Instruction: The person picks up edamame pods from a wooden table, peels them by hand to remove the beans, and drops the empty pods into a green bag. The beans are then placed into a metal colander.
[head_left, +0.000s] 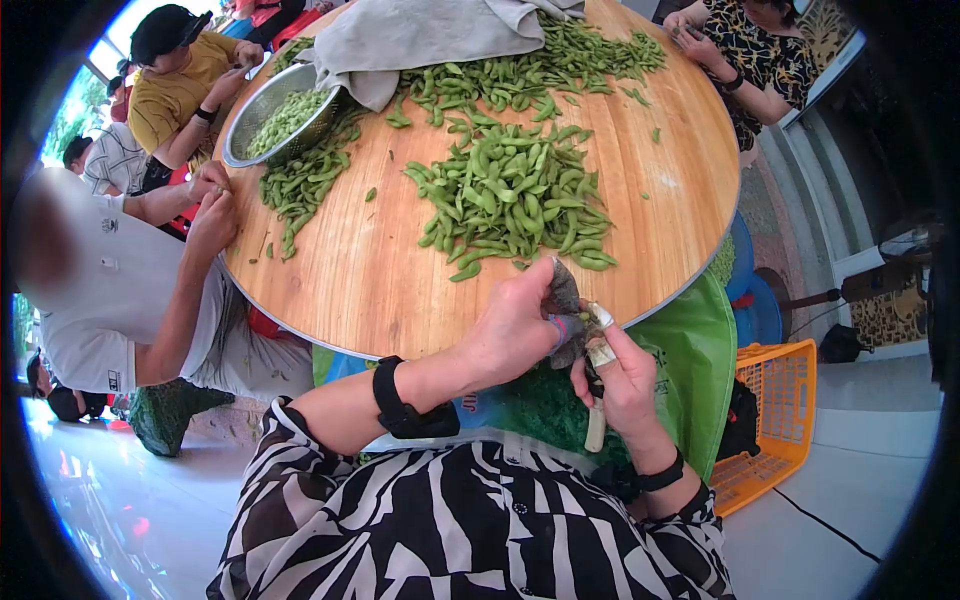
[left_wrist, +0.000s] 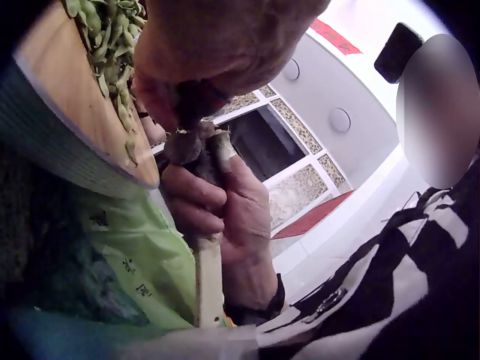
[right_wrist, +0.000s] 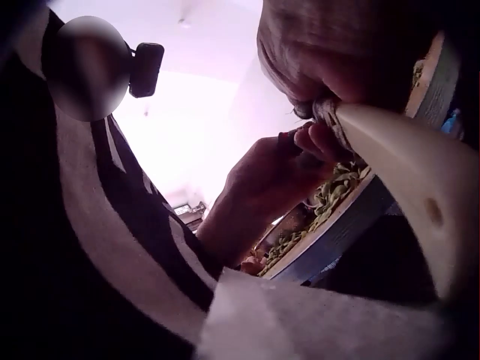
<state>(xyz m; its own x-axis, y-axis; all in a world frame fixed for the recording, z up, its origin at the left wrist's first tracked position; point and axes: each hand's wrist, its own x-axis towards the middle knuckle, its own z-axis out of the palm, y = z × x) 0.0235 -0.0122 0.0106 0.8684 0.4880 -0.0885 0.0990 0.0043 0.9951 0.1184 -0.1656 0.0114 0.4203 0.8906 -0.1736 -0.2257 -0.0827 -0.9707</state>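
Green pods (head_left: 515,190) lie heaped on the round wooden worktop (head_left: 350,290), just beyond the left hand (head_left: 510,328). That hand is partly closed, its fingers bent and meeting the right hand's fingertips past the worktop's near edge; grey coverings (head_left: 565,290) wrap some of its digits. Whether it pinches a pod cannot be told, as the fingertips crowd together.

The right hand (head_left: 622,385) is curled round a pale handle (head_left: 596,426), which sticks out below its fingers, and white wrapping (head_left: 601,352) shows on its thumb side.

Farther beyond the left hand, more pods (head_left: 500,85) spread beside and below a grey cloth (head_left: 420,45). Off to its left and farther away, a metal colander (head_left: 285,118) of shelled beans (head_left: 288,120) sits tilted, with pods (head_left: 300,185) next to it.

Beneath both hands hangs a green plastic bag (head_left: 690,365); an orange crate (head_left: 785,420) stands to the right of the right hand.
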